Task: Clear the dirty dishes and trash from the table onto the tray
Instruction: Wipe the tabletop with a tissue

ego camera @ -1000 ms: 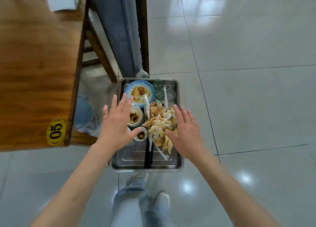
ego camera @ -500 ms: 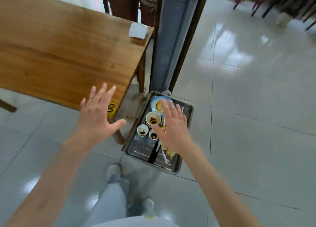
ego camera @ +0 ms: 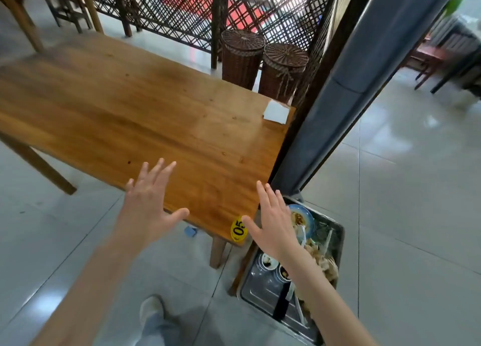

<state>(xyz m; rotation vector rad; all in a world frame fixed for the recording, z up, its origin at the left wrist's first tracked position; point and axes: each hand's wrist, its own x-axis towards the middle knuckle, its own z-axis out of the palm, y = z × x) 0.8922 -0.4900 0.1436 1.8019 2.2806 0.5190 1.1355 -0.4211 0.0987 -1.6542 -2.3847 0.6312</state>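
Note:
A metal tray (ego camera: 260,292) sits on the floor at the lower right, beside the table's near corner. It holds a blue plate (ego camera: 307,216), small sauce bowls (ego camera: 268,261), crumpled trash (ego camera: 325,263) and dark chopsticks (ego camera: 282,305). The wooden table (ego camera: 130,106) bears a white napkin (ego camera: 276,112) at its far right corner and a yellow 05 sticker (ego camera: 238,230). My left hand (ego camera: 151,202) hovers with spread fingers over the table's near edge, holding nothing. My right hand (ego camera: 273,223) is spread above the tray's left side, empty too.
A grey padded pillar (ego camera: 351,98) rises right of the table, behind the tray. Two wicker baskets (ego camera: 263,67) stand by a lattice screen (ego camera: 208,9) at the back. More wooden furniture (ego camera: 52,4) is at the far left. Grey tiled floor (ego camera: 416,215) spreads right.
The view has swung up from the tray to the table. Both open hands have lifted away from the tray's contents and now hang near the table's corner.

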